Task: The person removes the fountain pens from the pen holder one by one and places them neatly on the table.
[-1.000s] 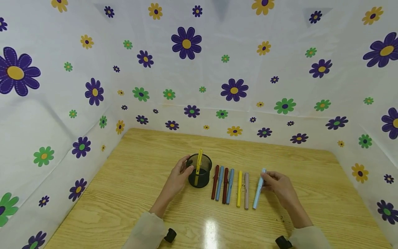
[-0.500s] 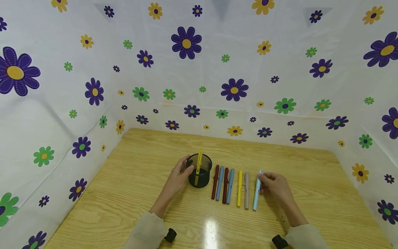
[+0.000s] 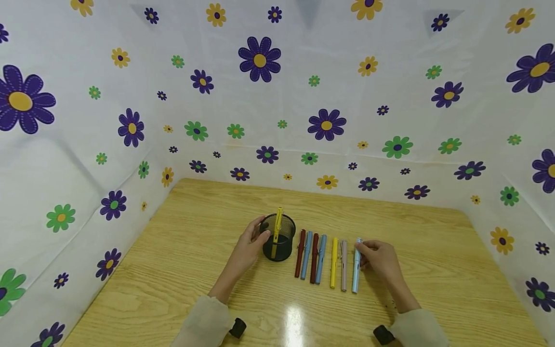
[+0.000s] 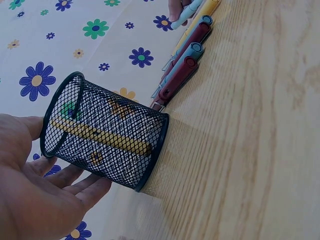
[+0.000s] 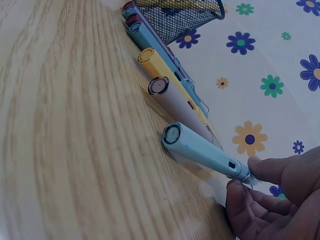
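Observation:
A black mesh pen cup stands upright on the table, and my left hand holds it from the left, thumb near the rim and fingers along its side. Inside leans one yellow pen. My right hand pinches a light blue pen between thumb and fingers near its clip end; its other end points toward me, at the table surface. This pen is just right of a mauve pen, with a small gap between them.
Between the cup and the mauve pen lie two dark red pens, two blue pens and a yellow pen, roughly side by side. A white flowered sheet walls the wooden table at the back and sides.
My right hand has shifted left with the light blue pen, bringing it nearer the mauve pen and straightening it more in line with the row. The left hand and the cup have stayed in place.

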`<control>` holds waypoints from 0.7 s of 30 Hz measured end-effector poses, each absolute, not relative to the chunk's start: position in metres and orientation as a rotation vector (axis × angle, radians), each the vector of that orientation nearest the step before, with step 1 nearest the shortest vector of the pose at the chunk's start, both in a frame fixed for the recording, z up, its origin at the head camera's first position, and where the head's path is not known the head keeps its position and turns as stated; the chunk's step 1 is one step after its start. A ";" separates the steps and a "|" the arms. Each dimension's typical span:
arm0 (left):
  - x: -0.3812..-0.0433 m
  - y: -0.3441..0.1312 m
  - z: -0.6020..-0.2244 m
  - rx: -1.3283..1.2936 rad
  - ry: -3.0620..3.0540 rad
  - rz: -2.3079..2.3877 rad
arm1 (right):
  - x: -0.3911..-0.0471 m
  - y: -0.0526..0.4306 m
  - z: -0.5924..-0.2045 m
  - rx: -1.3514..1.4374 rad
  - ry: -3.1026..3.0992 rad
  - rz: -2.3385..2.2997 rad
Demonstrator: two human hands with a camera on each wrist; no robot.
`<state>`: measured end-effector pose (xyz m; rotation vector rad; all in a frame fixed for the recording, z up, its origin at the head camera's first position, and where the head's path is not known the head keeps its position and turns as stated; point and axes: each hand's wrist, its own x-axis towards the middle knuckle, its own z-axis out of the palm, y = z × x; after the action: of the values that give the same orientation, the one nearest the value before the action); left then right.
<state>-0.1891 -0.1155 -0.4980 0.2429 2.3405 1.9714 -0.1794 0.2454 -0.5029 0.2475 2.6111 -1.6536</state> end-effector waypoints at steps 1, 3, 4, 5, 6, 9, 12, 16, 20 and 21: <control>-0.189 -0.116 -0.498 0.243 2.340 1.973 | -0.180 0.245 -0.503 0.249 2.609 -1.652; -0.189 -0.116 -0.498 0.245 2.339 1.974 | -0.181 0.244 -0.504 0.253 2.611 -1.640; -0.189 -0.116 -0.498 0.246 2.339 1.974 | -0.182 0.243 -0.503 0.255 2.614 -1.630; -0.189 -0.116 -0.497 0.245 2.340 1.974 | -0.182 0.243 -0.503 0.259 2.615 -1.621; -0.189 -0.116 -0.497 0.245 2.340 1.974 | -0.182 0.242 -0.503 0.264 2.618 -1.610; -0.189 -0.115 -0.497 0.243 2.342 1.971 | -0.183 0.241 -0.502 0.271 2.632 -1.569; -0.189 -0.115 -0.497 0.245 2.345 1.968 | -0.184 0.240 -0.501 0.265 2.653 -1.528; -0.189 -0.115 -0.498 0.244 2.349 1.966 | -0.185 0.239 -0.500 0.246 2.694 -1.465; -0.189 -0.114 -0.497 0.238 2.346 1.974 | -0.186 0.238 -0.499 0.242 2.721 -1.417; -0.189 -0.114 -0.497 0.238 2.345 1.977 | -0.186 0.238 -0.499 0.242 2.723 -1.414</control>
<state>-0.1891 -0.1143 -0.4971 0.2384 2.3453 1.9766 -0.1858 0.2377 -0.4993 0.2416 2.7233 -1.4136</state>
